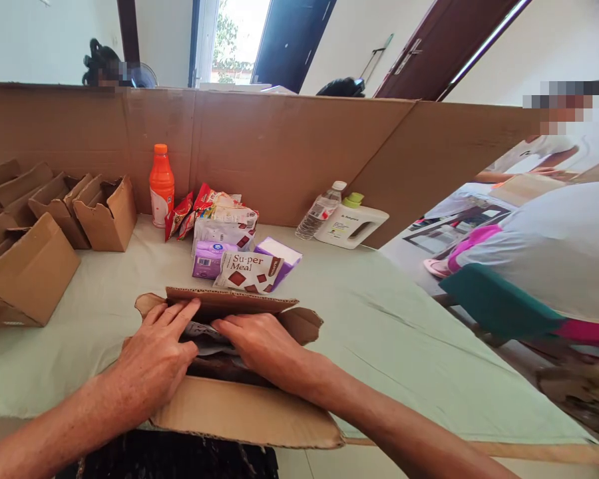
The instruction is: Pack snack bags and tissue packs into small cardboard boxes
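Note:
An open cardboard box (249, 412) stands in front of me with its flaps spread outward. Inside it lies a pale printed packet (204, 330), mostly covered by my hands and the box walls. My left hand (157, 352) rests over the box's left side, fingers stretched toward the back flap and thumb near the packet. From the right, my right hand (264, 342) reaches into the opening, its fingers bent onto the packet's edge and partly hidden. Just behind the box sit a Su-per Meal pouch (249, 271) and a purple tissue pack (208, 261).
Several open cardboard boxes (104, 216) stand at the left. An orange bottle (162, 189), red snack bags (212, 198), a clear water bottle (319, 213) and a white jug (344, 225) line the cardboard partition (279, 153). A seated person (579, 246) is at the right.

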### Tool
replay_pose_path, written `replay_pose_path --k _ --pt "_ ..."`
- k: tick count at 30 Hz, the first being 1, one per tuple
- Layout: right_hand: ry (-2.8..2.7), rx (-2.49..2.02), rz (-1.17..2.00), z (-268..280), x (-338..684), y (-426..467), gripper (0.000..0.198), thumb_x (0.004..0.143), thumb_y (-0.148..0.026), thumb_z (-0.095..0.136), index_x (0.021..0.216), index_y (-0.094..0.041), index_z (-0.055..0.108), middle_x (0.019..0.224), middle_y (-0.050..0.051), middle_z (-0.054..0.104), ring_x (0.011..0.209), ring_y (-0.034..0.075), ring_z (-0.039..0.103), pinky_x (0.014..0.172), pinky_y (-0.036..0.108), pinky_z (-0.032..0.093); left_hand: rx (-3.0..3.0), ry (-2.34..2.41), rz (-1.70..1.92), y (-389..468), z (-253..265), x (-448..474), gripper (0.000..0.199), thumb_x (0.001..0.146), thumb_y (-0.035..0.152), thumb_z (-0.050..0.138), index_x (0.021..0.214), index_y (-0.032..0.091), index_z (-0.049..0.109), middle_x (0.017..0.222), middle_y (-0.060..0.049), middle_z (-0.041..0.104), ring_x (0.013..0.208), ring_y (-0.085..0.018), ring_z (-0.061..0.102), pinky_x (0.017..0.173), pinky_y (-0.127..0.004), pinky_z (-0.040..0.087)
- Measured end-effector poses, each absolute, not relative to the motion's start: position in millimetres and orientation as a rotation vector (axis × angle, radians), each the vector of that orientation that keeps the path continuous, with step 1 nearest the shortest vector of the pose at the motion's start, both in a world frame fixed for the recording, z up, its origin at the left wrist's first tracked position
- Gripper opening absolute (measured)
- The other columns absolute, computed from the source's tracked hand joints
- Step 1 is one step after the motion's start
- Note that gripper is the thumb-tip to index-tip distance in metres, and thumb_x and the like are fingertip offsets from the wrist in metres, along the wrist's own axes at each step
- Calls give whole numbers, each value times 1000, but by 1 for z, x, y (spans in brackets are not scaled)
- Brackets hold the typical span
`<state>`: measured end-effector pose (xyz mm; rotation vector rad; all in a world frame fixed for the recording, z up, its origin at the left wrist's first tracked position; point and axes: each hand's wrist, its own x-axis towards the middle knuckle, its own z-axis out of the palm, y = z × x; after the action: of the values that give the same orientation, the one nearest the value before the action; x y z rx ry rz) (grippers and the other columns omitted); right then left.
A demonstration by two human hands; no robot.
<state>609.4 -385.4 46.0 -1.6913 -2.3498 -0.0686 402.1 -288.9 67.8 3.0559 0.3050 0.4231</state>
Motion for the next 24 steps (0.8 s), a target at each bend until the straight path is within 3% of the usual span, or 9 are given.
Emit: replay_pose_path --k 3,7,11,15,18,24 --pt "-2316 -1577 68 53 611 -387 17 92 -13 58 100 -16 73 93 10 78 81 21 73 70 31 56 3075 258 371 -287 67 403 15 90 14 62 81 18 74 130 -14 69 120 -33 63 106 -58 46" --pt "-1965 -1462 -119 85 639 -401 27 101 -16 47 105 -20 74 100 6 79 91 18 74 83 32 58 3071 229 290 -284 67 404 13 87 10 60 86 18 71 110 -8 77 101 -28 70 104 -53 45" --pt "-1687 -1951 -199 96 691 -376 29 102 -26 47 112 -21 74 104 6 79 85 19 74 79 32 57 3064 227 270 -281 67 405 12 87 11 60 82 18 67 106 -7 77 98 -27 70 101 -50 44" --pt "-1753 -2393 -140 72 729 -324 43 94 -19 57 137 -15 61 132 16 69 114 29 68 95 40 51 3038 263 295 -282 67 404 14 89 11 57 84 19 67 105 -6 76 98 -26 69 104 -49 42" --pt "-1828 -2425 -119 55 735 -303 52 86 -17 66 137 -11 60 127 21 71 121 35 64 98 45 47 3045 298 287 -284 67 403 12 89 12 59 86 20 67 106 -6 76 98 -25 68 102 -46 43" --pt "-1964 -2437 38 40 731 -319 26 86 -22 65 110 -19 75 98 12 79 95 28 72 81 35 47 3046 290 279 -283 68 404 12 89 13 59 86 20 67 105 -5 76 97 -25 69 103 -46 43"
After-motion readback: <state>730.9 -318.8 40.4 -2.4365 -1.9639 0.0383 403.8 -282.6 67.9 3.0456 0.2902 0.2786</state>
